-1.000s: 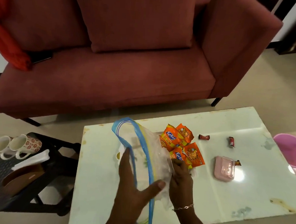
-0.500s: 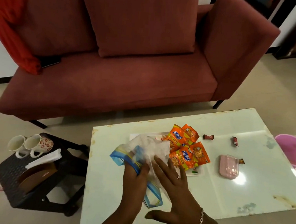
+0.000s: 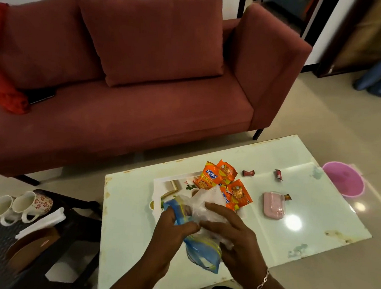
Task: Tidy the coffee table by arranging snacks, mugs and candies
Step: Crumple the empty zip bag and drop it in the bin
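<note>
Both hands hold a crumpled clear zip bag with a blue seal (image 3: 201, 250) over the near part of the white coffee table (image 3: 130, 234). My left hand (image 3: 170, 234) pinches its blue edge; my right hand (image 3: 235, 236) presses the clear plastic from the right. Several orange snack packets (image 3: 218, 179) lie in a heap just beyond the bag, on a white tray (image 3: 160, 182). Two small wrapped candies (image 3: 248, 173) (image 3: 278, 174) lie further right. A pink lidded box (image 3: 274, 205) sits to the right, a third candy (image 3: 288, 196) at its corner.
Two white mugs (image 3: 14, 206), a napkin and a brown holder sit on a dark side table (image 3: 0, 244) at left. A maroon sofa (image 3: 129, 100) stands behind the coffee table. A pink bin (image 3: 344, 181) is on the floor at right.
The bag, held open and upright a second ago, has been folded and bunched low between both hands. My right hand has moved from beside the bag onto it.
</note>
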